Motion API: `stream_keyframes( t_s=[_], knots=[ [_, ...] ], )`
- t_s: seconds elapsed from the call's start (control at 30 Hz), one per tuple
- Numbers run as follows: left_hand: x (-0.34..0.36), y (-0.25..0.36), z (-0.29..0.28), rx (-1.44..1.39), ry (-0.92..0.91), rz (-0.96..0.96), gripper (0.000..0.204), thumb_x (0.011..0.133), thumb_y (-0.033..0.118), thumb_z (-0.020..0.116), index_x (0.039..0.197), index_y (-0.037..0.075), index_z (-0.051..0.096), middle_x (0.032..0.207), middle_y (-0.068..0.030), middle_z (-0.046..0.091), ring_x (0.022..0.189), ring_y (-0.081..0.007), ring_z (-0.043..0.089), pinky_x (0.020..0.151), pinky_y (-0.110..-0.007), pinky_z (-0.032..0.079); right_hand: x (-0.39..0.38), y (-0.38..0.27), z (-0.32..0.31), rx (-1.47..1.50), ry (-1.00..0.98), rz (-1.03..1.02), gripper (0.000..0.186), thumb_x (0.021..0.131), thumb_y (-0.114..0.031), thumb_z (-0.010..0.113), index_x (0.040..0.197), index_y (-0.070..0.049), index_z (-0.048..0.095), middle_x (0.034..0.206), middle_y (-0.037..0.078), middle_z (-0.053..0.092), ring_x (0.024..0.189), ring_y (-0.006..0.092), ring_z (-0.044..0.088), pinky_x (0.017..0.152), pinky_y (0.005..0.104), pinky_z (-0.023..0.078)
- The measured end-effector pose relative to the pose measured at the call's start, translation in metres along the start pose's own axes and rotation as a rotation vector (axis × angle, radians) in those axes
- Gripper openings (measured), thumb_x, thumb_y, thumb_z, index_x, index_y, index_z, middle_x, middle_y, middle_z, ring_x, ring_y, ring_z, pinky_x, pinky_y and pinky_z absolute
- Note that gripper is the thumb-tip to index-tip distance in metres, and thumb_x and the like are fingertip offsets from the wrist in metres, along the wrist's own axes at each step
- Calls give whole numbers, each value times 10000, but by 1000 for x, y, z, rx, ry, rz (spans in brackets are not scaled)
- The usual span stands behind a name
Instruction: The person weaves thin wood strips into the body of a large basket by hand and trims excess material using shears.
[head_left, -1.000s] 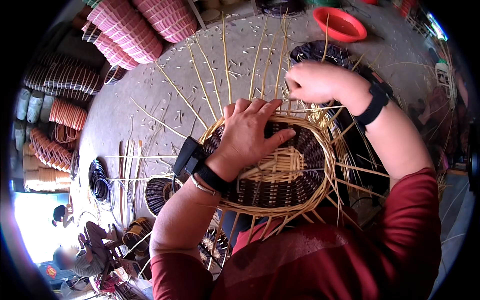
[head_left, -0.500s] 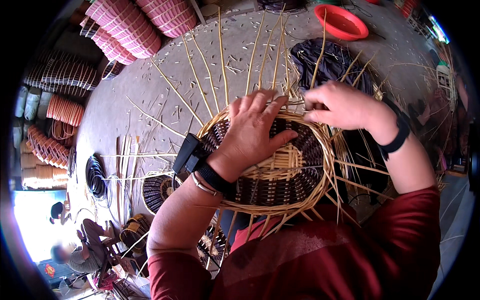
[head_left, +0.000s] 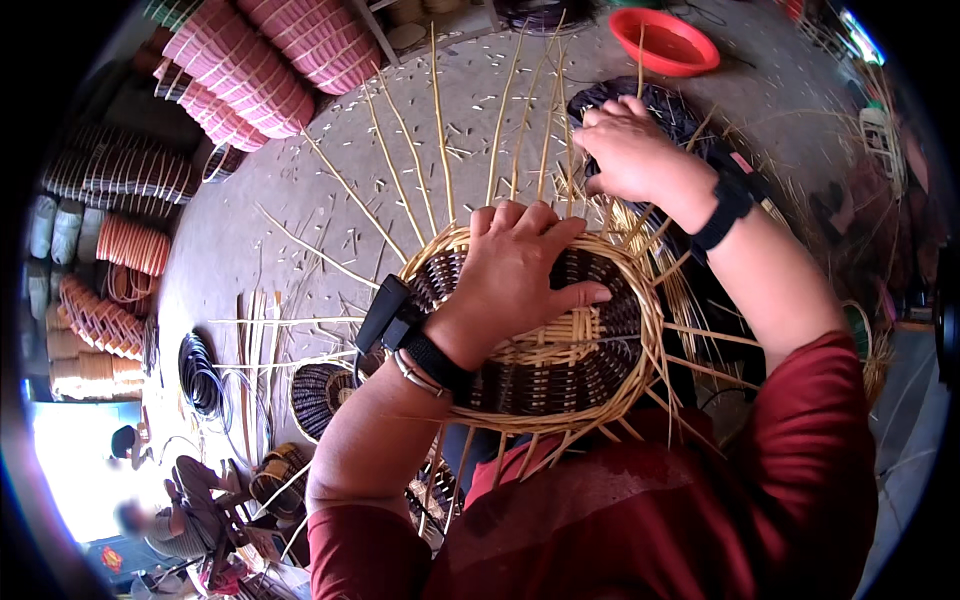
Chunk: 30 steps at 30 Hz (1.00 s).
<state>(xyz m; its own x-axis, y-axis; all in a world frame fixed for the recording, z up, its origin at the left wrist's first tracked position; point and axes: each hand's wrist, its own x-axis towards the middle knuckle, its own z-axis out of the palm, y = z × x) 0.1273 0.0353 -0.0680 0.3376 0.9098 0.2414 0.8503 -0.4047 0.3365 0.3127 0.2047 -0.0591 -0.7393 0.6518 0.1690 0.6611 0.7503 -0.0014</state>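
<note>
A half-woven oval basket lies across my lap, dark brown with a pale woven middle and a thick pale rim. Long pale rods stick out around its edge. My left hand is closed over the basket's far side, the fingers bent over the rim and the thumb lying across the weave. Beyond the far right rim, my right hand is raised with its fingers curled together. Whatever lies in those fingers is hidden from view. Dark cloth shows behind that hand.
A red basin stands on the floor at the far right. Stacked pink baskets occupy the far left, with a dark coil below them. Short cut pieces litter the floor. Another person sits at the lower left.
My right hand has moved away from the rim, up and slightly left, toward the dark cloth. The left hand keeps its hold on the basket, its fingers now bent more over the rim.
</note>
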Motion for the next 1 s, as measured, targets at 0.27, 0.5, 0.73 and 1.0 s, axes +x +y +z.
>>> stream_keyframes(
  t_s=[0.27,0.5,0.73,1.0],
  knots=[
    [-15,-10,5,38,137,-37,608,889,443,798,1404,150,660,1565,-158,492,1515,-398,418,1250,-640,219,-23,-59,19,969,239,-92,186,1031,-108,606,1142,2,706,1065,196,741,1051,393,727,894,443,577],
    [-29,-32,-14,96,161,-324,388,973,138,635,1354,175,700,1249,-109,711,1319,-389,593,1099,-551,439,-34,-86,18,704,260,-47,153,984,-88,646,1111,-20,696,1030,145,696,1013,378,680,910,466,547],
    [-37,-13,-19,152,138,-275,357,972,153,669,1326,155,712,1129,-137,728,1319,-439,569,1142,-551,431,-45,-95,10,387,253,-157,84,905,-51,663,970,-14,702,975,124,644,993,359,617,911,455,493],
    [-30,-15,-4,113,212,-170,281,940,164,652,1214,145,705,1144,-132,726,1296,-425,551,1091,-583,429,-70,-76,7,505,241,-184,178,993,-141,630,1001,15,716,1004,155,658,1023,370,622,898,477,497]
  ],
)
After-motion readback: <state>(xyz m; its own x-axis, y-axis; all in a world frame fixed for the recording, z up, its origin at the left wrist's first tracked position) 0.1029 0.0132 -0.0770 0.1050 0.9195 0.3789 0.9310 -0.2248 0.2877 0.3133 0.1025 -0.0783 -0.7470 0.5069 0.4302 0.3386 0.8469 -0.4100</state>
